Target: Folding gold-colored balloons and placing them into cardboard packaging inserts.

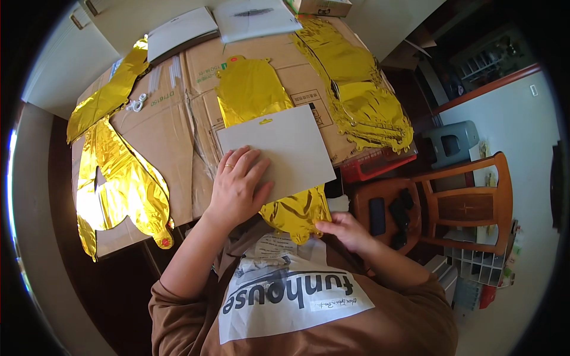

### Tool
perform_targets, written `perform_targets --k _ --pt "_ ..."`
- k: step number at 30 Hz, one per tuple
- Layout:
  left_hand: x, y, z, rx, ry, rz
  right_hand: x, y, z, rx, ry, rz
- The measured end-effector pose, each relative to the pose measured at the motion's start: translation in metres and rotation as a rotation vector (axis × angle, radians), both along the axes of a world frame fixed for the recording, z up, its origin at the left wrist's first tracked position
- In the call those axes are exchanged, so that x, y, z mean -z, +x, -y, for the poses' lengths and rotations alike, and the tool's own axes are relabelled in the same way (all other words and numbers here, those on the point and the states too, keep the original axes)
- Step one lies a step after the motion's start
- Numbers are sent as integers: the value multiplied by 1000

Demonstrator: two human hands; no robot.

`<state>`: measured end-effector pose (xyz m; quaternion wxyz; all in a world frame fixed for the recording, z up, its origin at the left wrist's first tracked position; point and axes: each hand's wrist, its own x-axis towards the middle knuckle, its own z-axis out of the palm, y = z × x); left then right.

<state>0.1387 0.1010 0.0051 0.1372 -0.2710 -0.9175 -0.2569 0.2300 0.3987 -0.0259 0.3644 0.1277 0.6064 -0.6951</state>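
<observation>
A flat gold foil balloon (252,89) lies on a cardboard-covered table (172,130), running from the middle toward me. A grey card sheet (291,148) lies across its middle. My left hand (237,187) presses flat on the near left corner of the card, fingers spread, a ring on one finger. My right hand (347,228) pinches the near end of the balloon (297,213) at the table's edge, just below the card.
More gold foil balloons lie at the left (119,178), far left (113,89) and right (362,89). White sheets (208,24) and a box sit at the far edge. A small white loop (136,104) lies on the cardboard. A wooden chair (439,204) with dark objects stands right.
</observation>
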Motion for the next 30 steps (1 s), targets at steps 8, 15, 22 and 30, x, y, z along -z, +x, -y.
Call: perform_targets --k 8,15,22,30 --pt "0 -12 2 -11 37 -13 11 -70 2 228 -399 -58" --pt "1 -16 1 7 28 -31 -1 -74 27 390 -366 95" --pt "6 -15 -2 2 70 -47 -3 -80 31 364 -335 147" --pt "5 -16 1 21 79 -41 -7 -78 36 355 -196 47"
